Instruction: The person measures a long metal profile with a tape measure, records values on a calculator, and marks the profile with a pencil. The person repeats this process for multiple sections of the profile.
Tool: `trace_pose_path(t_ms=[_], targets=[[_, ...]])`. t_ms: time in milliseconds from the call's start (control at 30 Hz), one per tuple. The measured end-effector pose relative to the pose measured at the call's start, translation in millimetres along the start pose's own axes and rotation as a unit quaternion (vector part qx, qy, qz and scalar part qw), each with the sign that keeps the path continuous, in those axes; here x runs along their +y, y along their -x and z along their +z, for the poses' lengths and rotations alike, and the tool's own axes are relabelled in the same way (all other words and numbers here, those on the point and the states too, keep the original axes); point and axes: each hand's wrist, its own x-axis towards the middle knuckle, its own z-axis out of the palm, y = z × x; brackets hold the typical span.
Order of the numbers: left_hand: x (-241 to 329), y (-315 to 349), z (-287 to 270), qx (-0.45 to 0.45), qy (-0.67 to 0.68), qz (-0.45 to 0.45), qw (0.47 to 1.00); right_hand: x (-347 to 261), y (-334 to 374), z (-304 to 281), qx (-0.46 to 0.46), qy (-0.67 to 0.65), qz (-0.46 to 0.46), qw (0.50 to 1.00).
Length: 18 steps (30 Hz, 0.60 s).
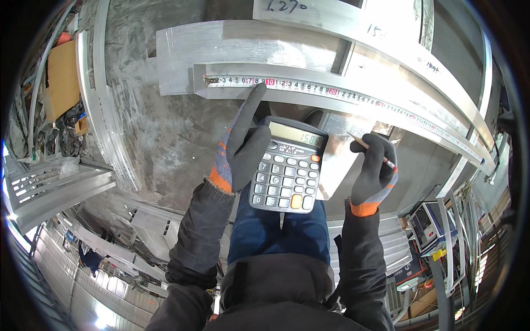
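My left hand [241,151], in a grey, purple and orange work glove, grips the left edge of a black calculator [284,185] with its display lit by digits. Its index finger stretches up to a tape measure [298,85], which lies pulled out along a metal channel [243,99]. Whether the fingertip touches the tape I cannot tell. On the right, my gloved right hand [375,171] is closed around a pencil [359,142], its tip pointing up and left, below the channel and apart from it.
Beyond the channel lie wide metal bars [309,16] with handwritten marks. At the left are long rails [99,110], a cardboard piece [63,80] and a slatted metal frame [66,190]. A boxed machine [430,229] stands lower right. Another person [91,259] is far off at lower left.
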Motion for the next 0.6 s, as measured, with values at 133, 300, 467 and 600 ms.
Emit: trace_pose_path(t_ms=[133,300,467,600], targets=[[-1.5,-4.6,1.4,0.002,-0.025,-0.007,1.0,-18.8,-17.6,27.4,-0.018,0.023,-0.073,0.997],[-6.4,-6.9,0.4,0.015,-0.084,0.048,0.995,-20.9,-26.6,59.2,-0.061,0.079,-0.135,0.986],[-8.7,-7.4,2.1,0.022,-0.061,0.06,0.996,-10.2,-26.9,70.8,-0.072,0.118,-0.171,0.975],[-8.7,-5.9,0.1,0.011,-0.051,0.041,0.998,-6.3,-28.4,72.7,-0.06,0.155,-0.258,0.952]])
